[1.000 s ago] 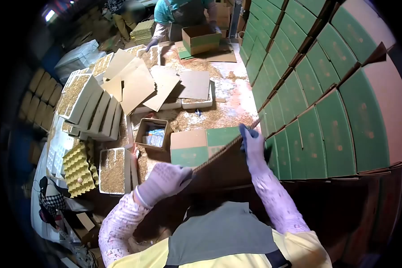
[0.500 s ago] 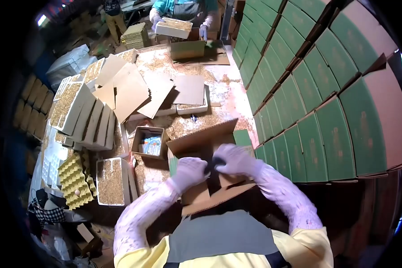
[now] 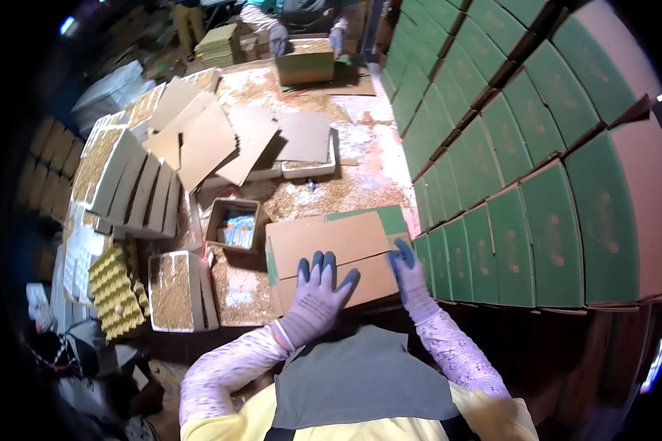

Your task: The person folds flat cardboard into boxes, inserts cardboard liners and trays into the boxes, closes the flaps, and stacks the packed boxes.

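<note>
A cardboard box (image 3: 331, 239) lies in front of me, its brown flaps folded down over the top and meeting at a seam. Green shows along its far and side edges. My left hand (image 3: 316, 298), in a grey glove with dark fingertips, rests on the near flap with its fingers spread. At the box's right edge is my right hand (image 3: 410, 275), gloved the same way, its fingers stretched out beside the green corner. What lies inside the box is hidden.
Green boxes (image 3: 493, 184) are stacked along the right. A small open carton (image 3: 215, 239) holds blue-and-white packets. White trays of husks (image 3: 173, 294), loose cardboard sheets (image 3: 206, 143) and yellow egg trays (image 3: 114, 290) are on the left. Across the table, a person's gloved hands (image 3: 278, 40) are at another box (image 3: 304, 67).
The box's raised flaps are now folded down flat. My left hand has opened out onto the top, and my right hand has moved to the right edge. Across the table, the person's white tray has been lowered.
</note>
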### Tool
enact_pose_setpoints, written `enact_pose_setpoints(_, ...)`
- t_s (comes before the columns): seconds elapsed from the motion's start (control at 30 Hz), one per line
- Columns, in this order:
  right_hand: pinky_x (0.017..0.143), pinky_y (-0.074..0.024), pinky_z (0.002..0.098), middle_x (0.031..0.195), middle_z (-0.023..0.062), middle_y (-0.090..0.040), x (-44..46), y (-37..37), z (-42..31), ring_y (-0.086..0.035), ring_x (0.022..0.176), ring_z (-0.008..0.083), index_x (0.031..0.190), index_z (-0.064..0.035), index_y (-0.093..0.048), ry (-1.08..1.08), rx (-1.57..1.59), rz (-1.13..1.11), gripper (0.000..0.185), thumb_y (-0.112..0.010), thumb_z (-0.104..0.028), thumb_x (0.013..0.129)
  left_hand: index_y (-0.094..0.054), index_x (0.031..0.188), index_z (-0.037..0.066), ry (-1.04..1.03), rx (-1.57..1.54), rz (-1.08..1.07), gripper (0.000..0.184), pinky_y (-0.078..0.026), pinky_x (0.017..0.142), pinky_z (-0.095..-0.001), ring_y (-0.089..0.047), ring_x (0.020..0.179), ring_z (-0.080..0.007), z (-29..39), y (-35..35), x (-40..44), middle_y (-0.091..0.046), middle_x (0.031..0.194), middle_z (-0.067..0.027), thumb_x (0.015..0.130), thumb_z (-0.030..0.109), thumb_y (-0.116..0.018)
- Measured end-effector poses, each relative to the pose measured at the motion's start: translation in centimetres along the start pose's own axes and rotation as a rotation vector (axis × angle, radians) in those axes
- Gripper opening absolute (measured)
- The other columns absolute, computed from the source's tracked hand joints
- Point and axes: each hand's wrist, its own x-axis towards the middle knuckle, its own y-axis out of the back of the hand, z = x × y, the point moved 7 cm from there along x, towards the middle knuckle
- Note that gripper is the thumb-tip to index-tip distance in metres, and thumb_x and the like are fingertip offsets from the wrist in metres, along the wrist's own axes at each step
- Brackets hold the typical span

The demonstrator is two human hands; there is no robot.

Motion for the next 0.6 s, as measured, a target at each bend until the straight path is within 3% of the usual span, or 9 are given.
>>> enact_pose_setpoints(0.1,0.103,-0.0432,0.0342,0.134,0.0071,-0.052,-0.1,2.2,2.2,-0.053,0.118,0.0166,0.138,-0.0018,-0.044,-0.009,0.214,0.044,0.052,-0.061,-0.021,0.094,-0.036,0.143,0.003,0.271,-0.084,0.196,0.085,-0.035,0.105,-0.0559,-0.044,0.126,-0.0446,-2.4,3.8,-0.3,-0.042,0.137,-0.0302,0.072,0.025,-0.076)
enact_pose_setpoints(0.23,0.078,-0.0527,0.0362,0.099,0.0166,-0.069,-5.7,-9.6,-13.2,-0.068,0.089,0.0298,0.112,-0.0047,-0.062,0.487,-0.775,-0.422,0.037,-0.074,-0.019,0.080,-0.046,0.134,0.000,0.761,-1.924,0.755,0.059,-0.048,0.087,-0.0308,-0.059,0.100,-0.0159,-6.5,-5.3,-5.1,-0.064,0.111,-0.0119,0.087,0.025,-0.072)
enact_pose_setpoints(0.3,0.061,-0.0489,0.0427,0.077,0.0100,-0.066,-5.5,-13.1,-13.4,-0.066,0.070,0.0311,0.087,-0.0116,-0.059,0.786,-1.528,-0.617,0.028,-0.075,-0.031,0.077,-0.057,0.116,0.002,0.956,-1.584,0.448,0.036,-0.048,0.081,-0.0295,-0.059,0.092,-0.0121,-6.8,-11.4,-9.8,-0.065,0.098,-0.0081,0.089,0.023,-0.069)
enact_pose_setpoints(0.37,0.062,-0.0483,0.0402,0.076,0.0079,-0.064,-5.0,-11.2,-6.3,-0.066,0.069,0.0262,0.086,-0.0145,-0.058,0.997,-1.696,-0.776,0.028,-0.075,-0.033,0.075,-0.067,0.099,0.004,1.114,-1.241,0.139,0.019,-0.048,0.075,-0.0282,-0.058,0.084,-0.0082,-8.1,-14.8,-14.0,-0.066,0.085,-0.0044,0.092,0.022,-0.065)
enact_pose_setpoints(0.43,0.066,-0.0481,0.0409,0.074,0.0047,-0.063,-5.4,-10.1,-4.4,-0.065,0.068,0.0244,0.090,-0.0158,-0.058,0.890,-1.570,-0.827,0.030,-0.076,-0.033,0.073,-0.069,0.092,0.002,1.344,-0.873,0.573,0.020,-0.048,0.073,-0.0283,-0.057,0.080,-0.0089,-14.0,-10.8,-22.8,-0.066,0.084,-0.0037,0.092,0.022,-0.065)
enact_pose_setpoints(0.47,0.084,-0.0473,0.0459,0.094,0.0109,-0.066,-5.4,-10.3,-4.6,-0.065,0.093,0.0291,0.105,-0.0123,-0.061,0.575,-1.580,-0.882,0.040,-0.076,-0.032,0.073,-0.064,0.085,0.003,1.324,-1.027,1.320,0.017,-0.044,0.067,-0.0245,-0.050,0.073,-0.0072,-16.3,-8.9,-27.7,-0.061,0.078,-0.0016,0.092,0.019,-0.065)
enact_pose_setpoints(0.5,0.090,-0.0447,0.0472,0.104,0.0137,-0.063,-6.3,-11.5,-6.4,-0.061,0.102,0.0315,0.112,-0.0106,-0.059,0.749,-1.547,-0.794,0.047,-0.075,-0.031,0.074,-0.063,0.098,-0.001,1.307,-0.786,1.575,0.023,-0.043,0.070,-0.0289,-0.050,0.080,-0.0101,-18.5,-9.0,-32.8,-0.059,0.088,-0.0037,0.092,0.022,-0.065)
enact_pose_setpoints(0.57,0.102,-0.0395,0.0499,0.124,0.0192,-0.058,-7.7,-13.2,-9.6,-0.052,0.120,0.0363,0.126,-0.0072,-0.056,1.085,-1.458,-0.597,0.059,-0.074,-0.030,0.075,-0.061,0.106,0.005,1.922,-0.410,1.499,0.035,-0.044,0.077,-0.0337,-0.051,0.085,-0.0164,-22.6,-11.9,-41.7,-0.058,0.098,-0.0054,0.086,0.032,-0.071)
enact_pose_setpoints(0.6,0.113,-0.0292,0.0484,0.144,0.0228,-0.041,-5.3,-10.3,-7.9,-0.036,0.135,0.0395,0.137,-0.0039,-0.048,0.964,-1.284,-0.431,0.071,-0.074,-0.025,0.075,-0.060,0.104,0.005,2.022,-0.702,1.450,0.036,-0.044,0.077,-0.0328,-0.053,0.085,-0.0174,-23.5,-12.8,-41.8,-0.058,0.095,-0.0046,0.084,0.033,-0.072)
